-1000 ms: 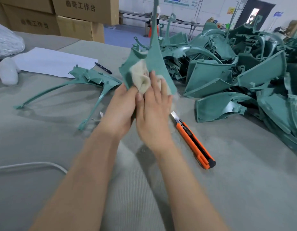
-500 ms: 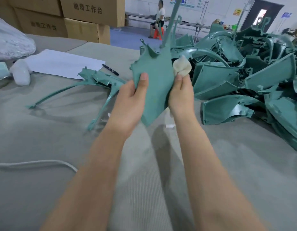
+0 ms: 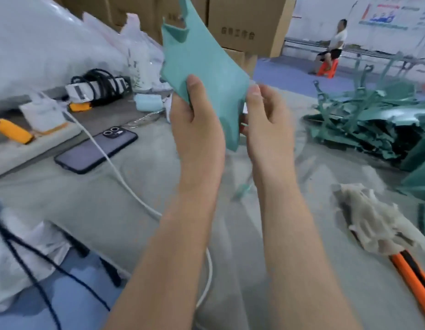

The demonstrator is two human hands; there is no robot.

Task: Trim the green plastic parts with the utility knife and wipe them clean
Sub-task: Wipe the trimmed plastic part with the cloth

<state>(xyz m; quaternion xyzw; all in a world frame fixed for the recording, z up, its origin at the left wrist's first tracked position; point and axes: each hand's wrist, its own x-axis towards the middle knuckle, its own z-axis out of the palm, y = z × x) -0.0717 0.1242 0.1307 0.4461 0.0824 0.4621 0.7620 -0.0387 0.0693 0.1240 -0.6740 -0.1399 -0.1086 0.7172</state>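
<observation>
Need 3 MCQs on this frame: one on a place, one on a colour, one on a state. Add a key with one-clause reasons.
1. Where is the rag?
A. Hanging from a cardboard box
B. On the table, over the front end of the utility knife
C. On the floor

2. What colour is the utility knife's body?
A. Orange
B. Blue
C. White

3. What is the left hand doing?
A. Lying flat on the table
B. Holding the utility knife
C. Gripping the green part

Key:
1 B, the rag lies crumpled on the table and covers the knife's tip.
2 A, the body is orange with a black strip.
3 C, its thumb and fingers clamp the raised part.
</observation>
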